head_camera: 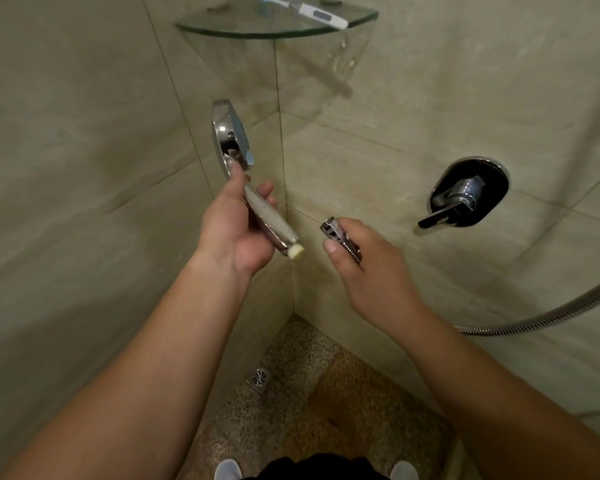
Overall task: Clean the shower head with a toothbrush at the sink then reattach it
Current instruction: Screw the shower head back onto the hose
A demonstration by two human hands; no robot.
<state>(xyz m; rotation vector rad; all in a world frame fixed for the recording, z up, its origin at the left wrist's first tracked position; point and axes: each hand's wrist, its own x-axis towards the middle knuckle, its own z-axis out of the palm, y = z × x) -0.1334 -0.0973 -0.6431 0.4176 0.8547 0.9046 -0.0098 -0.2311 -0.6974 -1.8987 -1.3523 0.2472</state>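
Note:
My left hand grips the handle of a chrome shower head, holding it up before the shower corner with the spray face turned right. The handle's pale threaded end points down to the right. A small gap separates it from the metal hose nut, which my right hand pinches. The ribbed metal hose runs off behind my right forearm to the right edge. A white and blue toothbrush lies on the glass corner shelf above.
A chrome mixer lever on a black plate is fixed to the right wall. Beige tiled walls meet in the corner ahead. Below, a pebbled floor holds a square metal drain. My shoes show at the bottom edge.

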